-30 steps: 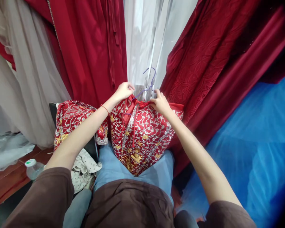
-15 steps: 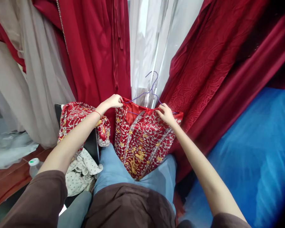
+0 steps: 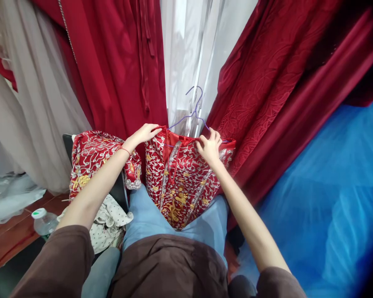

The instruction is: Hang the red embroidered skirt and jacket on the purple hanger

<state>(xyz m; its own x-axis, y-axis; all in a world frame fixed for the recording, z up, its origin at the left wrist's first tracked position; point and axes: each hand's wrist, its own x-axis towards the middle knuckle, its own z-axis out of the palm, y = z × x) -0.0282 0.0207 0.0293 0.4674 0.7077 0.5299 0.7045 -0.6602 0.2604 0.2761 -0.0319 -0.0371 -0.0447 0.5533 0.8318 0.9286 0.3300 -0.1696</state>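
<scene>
A red garment (image 3: 180,178) with silver and gold embroidery hangs in front of my legs, its red lining showing along the top edge. A purple wire hanger (image 3: 194,114) is inside that edge, its hook pointing up. At the top left corner, my left hand (image 3: 147,133) is closed on the garment's edge. My right hand (image 3: 210,145) pinches the same edge further right, close to the hanger's sloping arm, with its fingers bent. A second red embroidered garment (image 3: 96,149) lies over a black chair beside my left forearm.
Dark red dresses (image 3: 121,62) hang on both sides of a white sheer cloth (image 3: 186,49). Blue tulle (image 3: 313,198) spreads at the right. A dotted white cloth (image 3: 107,231) lies left of my leg, near a plastic bottle (image 3: 45,223). Pale gowns hang at far left.
My right hand has shifted left along the garment's top edge and its fingers now rise higher beside the hanger. My left hand keeps its corner, with its fingers stretched further over the edge.
</scene>
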